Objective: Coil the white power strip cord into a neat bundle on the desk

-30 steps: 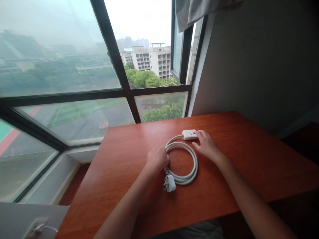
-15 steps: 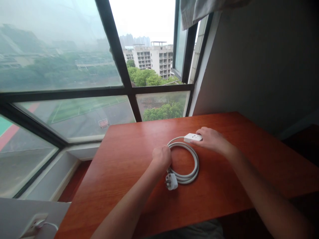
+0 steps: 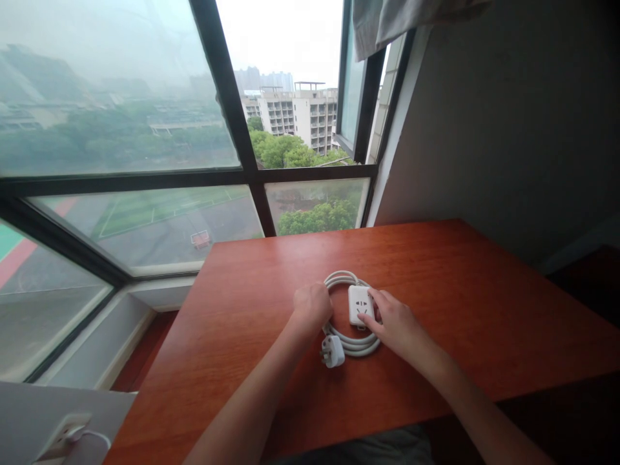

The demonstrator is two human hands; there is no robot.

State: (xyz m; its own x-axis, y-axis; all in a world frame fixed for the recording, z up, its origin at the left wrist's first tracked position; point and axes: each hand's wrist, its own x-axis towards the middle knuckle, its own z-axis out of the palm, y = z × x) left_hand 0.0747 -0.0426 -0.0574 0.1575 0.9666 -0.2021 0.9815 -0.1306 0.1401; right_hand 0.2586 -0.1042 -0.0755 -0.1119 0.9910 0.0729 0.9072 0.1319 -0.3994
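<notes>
Your left hand (image 3: 312,307) is fisted on the coiled cord (image 3: 358,347). Your right hand (image 3: 394,323) touches the socket (image 3: 360,305) inside the loop; can't tell if it is clasped. Coiling looks done. The plug (image 3: 332,352) is loose below the left grip, on the counter (image 3: 460,290).

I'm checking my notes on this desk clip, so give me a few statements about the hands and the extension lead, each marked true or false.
1. The left hand grips the left side of the coiled white cable. True.
2. The socket block lies outside the coil, up by the window. False: it lies inside the coil, with the right hand touching its right edge with its fingers.
3. The plug is pushed into the socket block. False: it lies free on the table, at the near left of the coil.
4. The coil rests on a reddish wooden table. True.
</notes>
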